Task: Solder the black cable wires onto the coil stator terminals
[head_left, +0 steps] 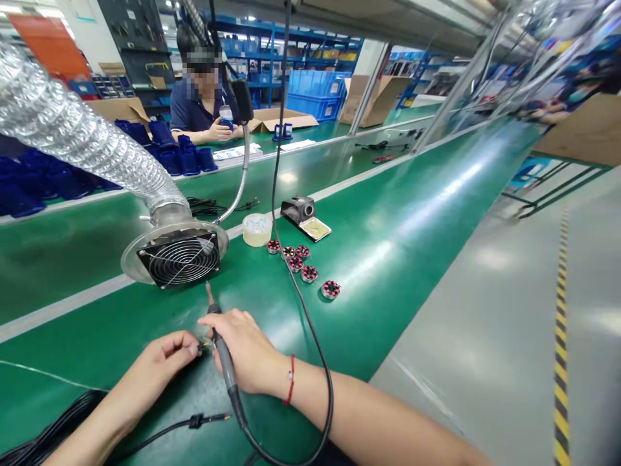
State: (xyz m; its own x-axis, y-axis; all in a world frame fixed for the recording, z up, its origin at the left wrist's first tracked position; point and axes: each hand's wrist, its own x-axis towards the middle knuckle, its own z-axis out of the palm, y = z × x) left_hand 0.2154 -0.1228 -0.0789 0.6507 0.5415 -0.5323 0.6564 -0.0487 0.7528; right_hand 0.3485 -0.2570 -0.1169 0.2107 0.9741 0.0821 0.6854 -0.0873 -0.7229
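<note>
My right hand is wrapped round the grey handle of a soldering iron. Its tip points up and away, near the lower right corner of a square black fan with a wire guard. Just left of the iron, my left hand pinches the end of a black cable; fine wire ends show by its fingertips. Another black cable, with a knot-like bulge and bare orange tips, lies below my hands. Beyond them sit several small round red-and-black motor stators.
A silver flexible duct joins the fan. A tape roll and soldering iron stand are farther back. The iron's cord hangs across the view. Coiled black cable lies lower left. Across the bench, a person holds a blue part near blue housings.
</note>
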